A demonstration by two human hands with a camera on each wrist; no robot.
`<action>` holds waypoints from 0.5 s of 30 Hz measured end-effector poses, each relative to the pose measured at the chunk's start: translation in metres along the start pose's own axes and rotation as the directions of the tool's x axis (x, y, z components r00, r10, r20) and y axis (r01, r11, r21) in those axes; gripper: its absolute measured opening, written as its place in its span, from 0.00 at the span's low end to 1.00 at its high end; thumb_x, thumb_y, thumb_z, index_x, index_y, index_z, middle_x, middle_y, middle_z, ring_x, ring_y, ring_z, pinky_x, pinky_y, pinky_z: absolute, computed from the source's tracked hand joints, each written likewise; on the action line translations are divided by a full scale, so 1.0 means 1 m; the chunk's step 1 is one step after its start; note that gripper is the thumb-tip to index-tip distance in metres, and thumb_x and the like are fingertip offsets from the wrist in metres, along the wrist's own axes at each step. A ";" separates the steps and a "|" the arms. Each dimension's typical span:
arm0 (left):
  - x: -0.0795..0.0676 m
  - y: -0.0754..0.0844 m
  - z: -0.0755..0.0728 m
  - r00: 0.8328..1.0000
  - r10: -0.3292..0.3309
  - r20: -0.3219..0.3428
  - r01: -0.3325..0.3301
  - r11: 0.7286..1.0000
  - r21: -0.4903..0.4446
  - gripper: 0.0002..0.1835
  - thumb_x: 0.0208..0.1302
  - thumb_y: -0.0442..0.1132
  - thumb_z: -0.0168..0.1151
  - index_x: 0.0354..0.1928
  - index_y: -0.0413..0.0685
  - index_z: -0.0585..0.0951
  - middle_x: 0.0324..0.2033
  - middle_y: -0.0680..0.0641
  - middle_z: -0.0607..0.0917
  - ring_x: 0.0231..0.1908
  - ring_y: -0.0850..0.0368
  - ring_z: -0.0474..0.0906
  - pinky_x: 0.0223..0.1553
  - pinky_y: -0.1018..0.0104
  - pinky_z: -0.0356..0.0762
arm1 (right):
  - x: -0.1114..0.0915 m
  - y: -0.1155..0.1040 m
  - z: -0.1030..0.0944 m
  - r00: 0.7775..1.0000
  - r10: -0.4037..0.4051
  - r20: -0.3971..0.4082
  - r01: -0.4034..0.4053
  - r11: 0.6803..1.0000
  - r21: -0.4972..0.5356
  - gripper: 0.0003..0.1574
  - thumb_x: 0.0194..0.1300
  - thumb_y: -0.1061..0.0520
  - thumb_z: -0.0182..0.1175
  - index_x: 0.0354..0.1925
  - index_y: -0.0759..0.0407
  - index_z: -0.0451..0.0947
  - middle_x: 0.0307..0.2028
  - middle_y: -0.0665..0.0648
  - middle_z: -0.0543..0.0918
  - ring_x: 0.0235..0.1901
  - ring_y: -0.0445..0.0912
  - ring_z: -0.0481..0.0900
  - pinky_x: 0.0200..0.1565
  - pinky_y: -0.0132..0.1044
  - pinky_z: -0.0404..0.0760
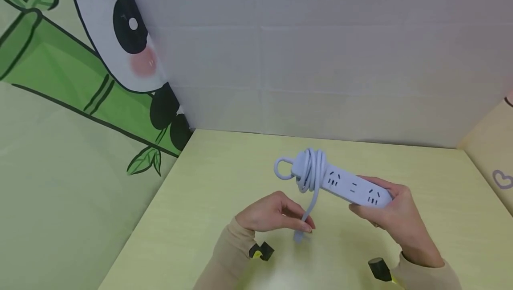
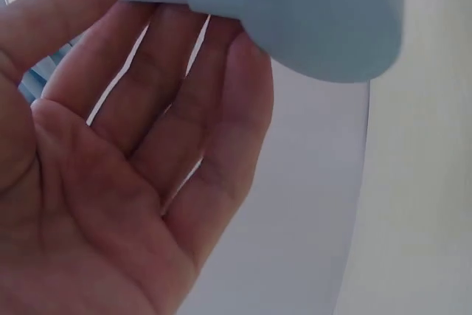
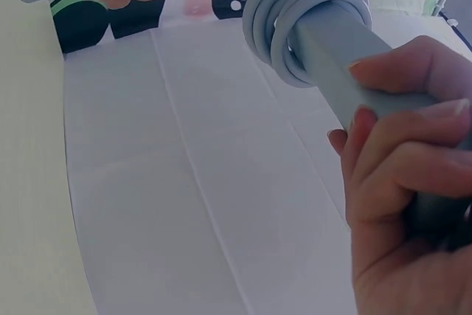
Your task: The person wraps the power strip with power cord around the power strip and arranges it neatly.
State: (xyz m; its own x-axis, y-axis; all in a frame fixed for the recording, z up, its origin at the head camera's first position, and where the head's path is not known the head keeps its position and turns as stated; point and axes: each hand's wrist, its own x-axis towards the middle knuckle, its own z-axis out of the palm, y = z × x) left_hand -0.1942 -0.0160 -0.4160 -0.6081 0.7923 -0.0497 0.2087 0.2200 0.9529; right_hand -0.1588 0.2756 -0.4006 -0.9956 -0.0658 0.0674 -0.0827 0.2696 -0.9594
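A white power strip (image 1: pixel 352 187) is tilted above the table, its socket face toward the head camera. My right hand (image 1: pixel 401 214) grips its right end, thumb on one long edge and fingers on the other. Several turns of the white cord (image 1: pixel 314 169) wrap the strip's left end, and a small loop sticks out beyond them. The cord's free end hangs down to my left hand (image 1: pixel 276 214), which pinches it between thumb and fingers just above the plug (image 2: pixel 324 20). In the right wrist view the strip's back and wound cord (image 3: pixel 295 27) show.
A pale yellow table (image 1: pixel 192 183) lies under both hands. Behind it stands a plain whitish wall panel (image 1: pixel 320 58); a panel with a panda and bamboo picture (image 1: pixel 80 71) rises at the left. Another panel (image 1: pixel 493 147) borders the right side. Small black devices sit at both wrists.
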 end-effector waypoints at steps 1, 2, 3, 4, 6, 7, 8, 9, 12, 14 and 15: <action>0.000 -0.001 -0.001 1.000 0.005 -0.002 -0.005 1.000 0.019 0.07 0.67 0.38 0.68 0.43 0.45 0.89 0.39 0.43 0.91 0.39 0.67 0.86 0.51 0.69 0.82 | 0.000 0.001 0.000 1.000 -0.001 0.008 0.001 1.000 0.008 0.33 0.53 0.66 0.75 0.58 0.53 0.82 0.37 0.44 0.85 0.25 0.42 0.78 0.18 0.36 0.75; 0.000 -0.002 -0.001 1.000 0.011 -0.003 -0.011 0.999 0.031 0.08 0.67 0.39 0.68 0.43 0.45 0.89 0.39 0.45 0.91 0.40 0.66 0.86 0.51 0.69 0.82 | 0.000 0.001 -0.001 1.000 -0.003 0.014 0.003 1.000 0.014 0.33 0.53 0.67 0.75 0.58 0.53 0.82 0.37 0.44 0.85 0.25 0.42 0.77 0.18 0.36 0.75; 0.001 -0.003 -0.001 1.000 0.017 -0.006 -0.017 0.999 0.042 0.08 0.67 0.40 0.68 0.44 0.45 0.89 0.39 0.47 0.92 0.41 0.66 0.86 0.52 0.68 0.82 | 0.000 0.002 -0.002 1.000 -0.003 0.022 0.002 1.000 0.019 0.33 0.54 0.67 0.74 0.58 0.52 0.82 0.37 0.44 0.85 0.24 0.42 0.77 0.18 0.36 0.75; 0.001 -0.004 -0.002 1.000 0.026 -0.009 -0.026 0.998 0.052 0.08 0.67 0.40 0.68 0.44 0.45 0.89 0.39 0.49 0.92 0.42 0.67 0.86 0.52 0.68 0.82 | 0.000 0.003 -0.003 1.000 -0.001 0.031 0.000 1.000 0.024 0.32 0.54 0.67 0.74 0.57 0.50 0.82 0.37 0.44 0.85 0.25 0.42 0.77 0.18 0.36 0.75; 0.002 -0.006 -0.001 0.999 0.040 -0.017 -0.039 0.997 0.061 0.09 0.67 0.41 0.69 0.44 0.45 0.89 0.40 0.51 0.92 0.43 0.67 0.86 0.52 0.68 0.82 | 0.000 0.004 -0.004 0.999 0.006 0.051 -0.008 0.999 0.036 0.32 0.54 0.67 0.74 0.57 0.49 0.82 0.38 0.45 0.86 0.24 0.42 0.77 0.18 0.35 0.74; 0.002 -0.007 -0.001 0.999 0.045 -0.022 -0.044 0.997 0.066 0.09 0.66 0.41 0.69 0.44 0.45 0.89 0.40 0.52 0.92 0.43 0.67 0.86 0.52 0.68 0.81 | 0.000 0.004 -0.005 0.998 0.011 0.062 -0.013 0.999 0.040 0.33 0.55 0.67 0.73 0.58 0.49 0.82 0.38 0.45 0.86 0.24 0.42 0.77 0.18 0.35 0.74; 0.003 -0.008 -0.001 0.998 0.047 -0.029 -0.045 0.997 0.063 0.09 0.66 0.41 0.69 0.44 0.45 0.90 0.40 0.51 0.92 0.43 0.67 0.85 0.51 0.68 0.82 | 0.000 0.005 -0.005 0.997 0.012 0.074 -0.015 0.999 0.042 0.33 0.55 0.67 0.73 0.58 0.50 0.82 0.39 0.45 0.86 0.24 0.42 0.77 0.18 0.35 0.74; 0.003 -0.009 -0.001 0.998 0.046 -0.038 -0.044 0.997 0.060 0.09 0.65 0.40 0.70 0.44 0.46 0.90 0.40 0.51 0.92 0.43 0.67 0.85 0.51 0.68 0.82 | 0.000 0.005 -0.005 0.996 0.014 0.084 -0.017 0.999 0.042 0.33 0.55 0.67 0.73 0.59 0.51 0.81 0.39 0.45 0.86 0.24 0.42 0.78 0.18 0.35 0.74; 0.005 -0.011 -0.002 0.996 0.041 -0.079 -0.037 0.998 0.054 0.08 0.64 0.39 0.71 0.44 0.48 0.90 0.40 0.50 0.92 0.43 0.66 0.85 0.50 0.68 0.81 | -0.001 0.006 -0.007 0.994 0.012 0.111 -0.016 0.999 0.038 0.34 0.55 0.67 0.73 0.60 0.54 0.80 0.41 0.45 0.86 0.26 0.43 0.79 0.18 0.36 0.74; 0.007 -0.012 -0.003 0.991 0.057 -0.120 -0.050 0.997 0.056 0.07 0.63 0.37 0.72 0.42 0.47 0.90 0.40 0.49 0.92 0.44 0.64 0.85 0.52 0.67 0.81 | -0.001 0.007 -0.008 0.992 0.009 0.125 -0.014 0.999 0.039 0.34 0.54 0.68 0.72 0.60 0.53 0.80 0.41 0.45 0.86 0.27 0.43 0.79 0.18 0.35 0.74; 0.007 -0.012 -0.004 0.988 0.069 -0.141 -0.060 0.996 0.066 0.06 0.62 0.37 0.72 0.41 0.47 0.90 0.39 0.49 0.91 0.44 0.64 0.84 0.53 0.66 0.80 | -0.001 0.007 -0.008 0.991 0.003 0.133 -0.009 0.999 0.042 0.34 0.54 0.68 0.72 0.60 0.53 0.81 0.42 0.46 0.86 0.28 0.43 0.79 0.17 0.35 0.73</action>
State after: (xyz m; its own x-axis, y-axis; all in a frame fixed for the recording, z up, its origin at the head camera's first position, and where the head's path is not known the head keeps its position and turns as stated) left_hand -0.2040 -0.0149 -0.4270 -0.6939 0.7176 0.0588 0.2951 0.2090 0.9323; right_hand -0.1591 0.2854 -0.4055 -0.9810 -0.1918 0.0273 -0.0719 0.2298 -0.9706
